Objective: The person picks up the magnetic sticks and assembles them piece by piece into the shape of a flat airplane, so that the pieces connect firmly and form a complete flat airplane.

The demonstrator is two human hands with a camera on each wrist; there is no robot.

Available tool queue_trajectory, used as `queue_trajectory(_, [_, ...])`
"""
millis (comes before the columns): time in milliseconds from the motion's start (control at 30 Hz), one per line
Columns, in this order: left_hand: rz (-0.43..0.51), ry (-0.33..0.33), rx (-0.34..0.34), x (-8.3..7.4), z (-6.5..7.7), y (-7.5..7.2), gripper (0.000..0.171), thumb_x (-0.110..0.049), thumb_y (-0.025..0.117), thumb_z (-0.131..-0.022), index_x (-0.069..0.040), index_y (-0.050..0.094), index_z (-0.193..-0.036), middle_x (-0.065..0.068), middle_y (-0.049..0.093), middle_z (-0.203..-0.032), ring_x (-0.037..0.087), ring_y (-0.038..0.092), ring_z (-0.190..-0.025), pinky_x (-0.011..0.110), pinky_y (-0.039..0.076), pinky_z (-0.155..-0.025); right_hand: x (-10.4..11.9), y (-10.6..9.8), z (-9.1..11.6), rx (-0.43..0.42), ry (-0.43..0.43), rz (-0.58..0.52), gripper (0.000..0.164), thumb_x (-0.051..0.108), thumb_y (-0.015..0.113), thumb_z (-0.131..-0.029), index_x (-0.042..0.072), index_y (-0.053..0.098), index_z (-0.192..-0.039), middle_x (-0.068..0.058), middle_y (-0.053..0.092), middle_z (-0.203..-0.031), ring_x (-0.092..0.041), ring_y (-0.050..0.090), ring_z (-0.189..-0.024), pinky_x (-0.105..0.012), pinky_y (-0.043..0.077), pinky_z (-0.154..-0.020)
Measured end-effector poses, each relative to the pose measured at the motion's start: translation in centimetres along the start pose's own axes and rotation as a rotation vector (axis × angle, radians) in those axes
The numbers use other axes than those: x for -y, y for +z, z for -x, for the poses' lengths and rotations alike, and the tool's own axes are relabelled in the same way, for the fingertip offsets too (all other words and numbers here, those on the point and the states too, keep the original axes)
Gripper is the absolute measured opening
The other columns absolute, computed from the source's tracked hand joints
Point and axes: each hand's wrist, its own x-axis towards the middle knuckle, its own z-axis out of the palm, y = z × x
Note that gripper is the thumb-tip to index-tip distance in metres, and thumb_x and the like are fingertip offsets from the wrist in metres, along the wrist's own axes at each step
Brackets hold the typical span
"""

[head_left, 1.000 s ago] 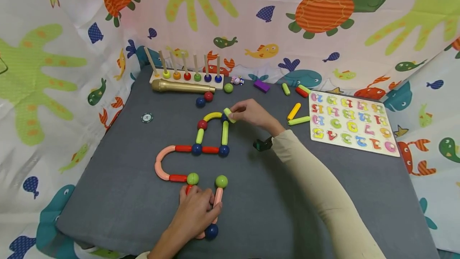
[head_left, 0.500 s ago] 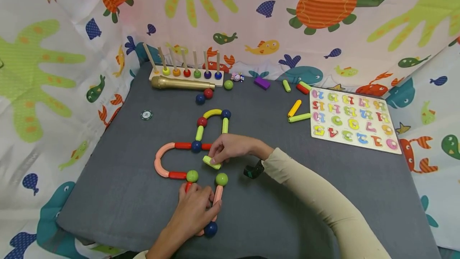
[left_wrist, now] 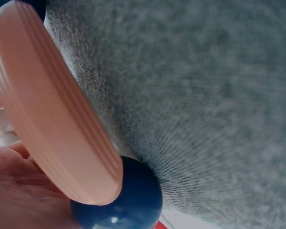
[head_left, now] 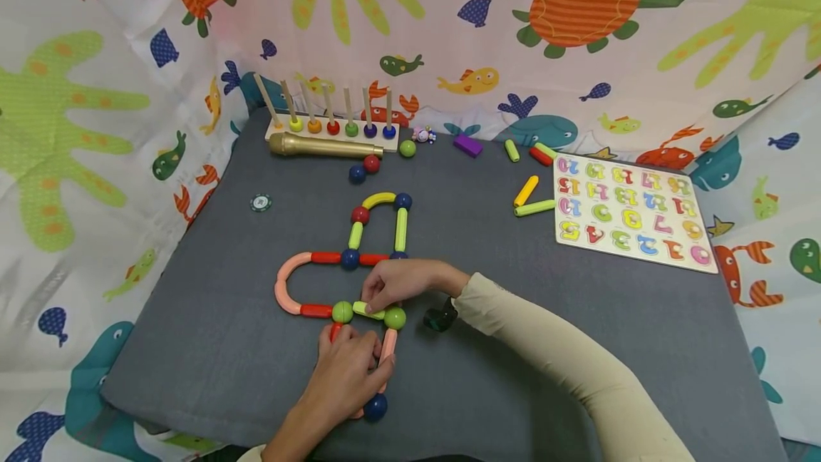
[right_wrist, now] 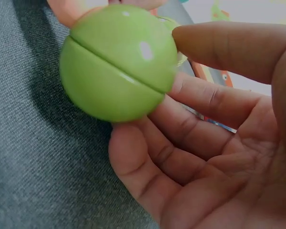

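Observation:
My right hand pinches a short light-green magnetic stick between thumb and fingers. That stick lies between a grooved green ball and a second green ball, touching or nearly touching the second. My left hand grips the lower part of the figure, fingertips at a red stick and thumb against a pink stick. A dark blue ball is beside its wrist. The left wrist view shows a curved pink stick on a blue ball near the palm.
Further up are joined red sticks, a pink arc and a yellow arc. Loose sticks lie by a number board. A peg stacker, a gold toy microphone and loose balls stand at the back.
My right hand has carried the light-green stick from the upper blue ball down to the two green balls. The left hand has stayed in place.

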Motion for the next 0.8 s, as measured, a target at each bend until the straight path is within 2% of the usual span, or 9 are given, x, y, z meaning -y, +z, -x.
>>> queue_trajectory(267, [-0.003, -0.017, 0.014, 0.0, -0.1, 0.0, 0.029, -0.035, 0.078, -0.098, -0.023, 0.058, -0.080, -0.012, 0.043, -0.066, 0.020, 0.048, -0.087, 0.068, 0.028, -0.102, 0.9, 0.5, -0.2, 0.017, -0.008, 0.098, 0.015, 0.008, 0.067, -0.104, 0.001, 0.080, -0.101, 0.004, 0.064, -0.075, -0.008, 0.054, -0.063, -0.022, 0.045, -0.063])
queue_trajectory(433, [-0.008, -0.015, 0.004, 0.0, -0.1, -0.1, 0.028, -0.034, 0.078, -0.097, -0.023, 0.059, -0.080, -0.012, 0.043, -0.066, 0.020, 0.048, -0.086, 0.067, 0.028, -0.102, 1.1, 0.7, 0.1, -0.010, -0.010, 0.129, 0.015, 0.009, 0.067, -0.105, 0.003, 0.080, -0.104, 0.005, 0.066, -0.080, -0.007, 0.055, -0.067, -0.021, 0.045, -0.066])
queue_trajectory(567, [-0.008, -0.013, 0.001, -0.1, 0.0, -0.1, 0.028, -0.035, 0.079, -0.097, -0.022, 0.060, -0.081, -0.013, 0.044, -0.067, 0.019, 0.047, -0.086, 0.067, 0.028, -0.103, 0.9, 0.7, 1.3, -0.078, -0.047, 0.200, 0.020, 0.015, 0.062, -0.109, 0.006, 0.080, -0.110, 0.005, 0.067, -0.084, -0.008, 0.054, -0.069, -0.024, 0.044, -0.068])
queue_trajectory(700, [-0.012, -0.019, 0.003, -0.2, 0.0, -0.1, 0.028, -0.035, 0.080, -0.097, -0.022, 0.061, -0.081, -0.012, 0.043, -0.067, 0.020, 0.047, -0.087, 0.071, 0.026, -0.106, -1.5, 0.5, 3.2, -0.214, -0.090, 0.266, 0.031, 0.031, 0.057, -0.113, 0.010, 0.079, -0.117, 0.005, 0.068, -0.088, -0.009, 0.056, -0.072, -0.026, 0.045, -0.068])
queue_trajectory(800, [-0.023, -0.023, 0.003, -0.3, 0.0, 0.0, 0.029, -0.035, 0.081, -0.097, -0.022, 0.061, -0.079, -0.012, 0.043, -0.066, 0.020, 0.048, -0.086, 0.073, 0.026, -0.106, -3.0, 0.8, 4.7, -0.291, -0.112, 0.271, 0.035, 0.038, 0.056, -0.113, 0.012, 0.078, -0.116, 0.007, 0.065, -0.086, -0.008, 0.057, -0.073, -0.026, 0.046, -0.067])
